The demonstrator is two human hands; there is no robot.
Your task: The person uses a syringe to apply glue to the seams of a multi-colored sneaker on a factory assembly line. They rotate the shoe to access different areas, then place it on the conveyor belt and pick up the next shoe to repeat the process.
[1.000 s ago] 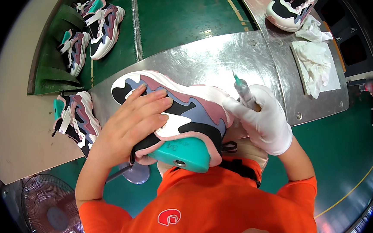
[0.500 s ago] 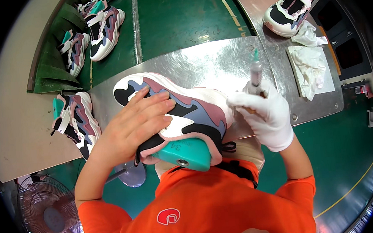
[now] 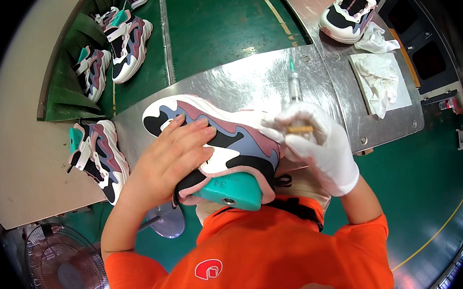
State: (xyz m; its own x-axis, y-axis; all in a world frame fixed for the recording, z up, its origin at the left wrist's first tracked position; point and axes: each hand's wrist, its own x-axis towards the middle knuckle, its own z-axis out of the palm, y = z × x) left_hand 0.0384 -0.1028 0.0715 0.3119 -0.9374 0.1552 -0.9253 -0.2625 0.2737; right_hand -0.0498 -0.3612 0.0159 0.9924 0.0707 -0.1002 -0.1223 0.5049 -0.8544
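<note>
A multicoloured sneaker (image 3: 242,144) in white, pink, blue and black lies on its side on the metal plate's near edge, toe to the left. A teal shoe last (image 3: 232,190) fills its opening. My bare left hand (image 3: 173,156) wraps over the upper, fingers across the tongue and side. In a white glove, my right hand (image 3: 322,143) is closed around a clear syringe (image 3: 294,86) with a green tip pointing away from me. A short tan stick (image 3: 300,129) is also held in it. The gloved fingertips are beside the sole near the heel, touching or almost touching it.
Several similar sneakers stand around: one (image 3: 101,159) at left, some (image 3: 131,47) by green flaps on the green belt (image 3: 218,27), one (image 3: 351,12) at far right. White cloths (image 3: 380,83) lie on the metal plate (image 3: 347,104). A fan (image 3: 65,269) stands at lower left.
My right hand has moved left toward the sneaker, carrying the syringe, and has turned so the tan stick shows more. My left hand stays on the sneaker. The view has shifted slightly.
</note>
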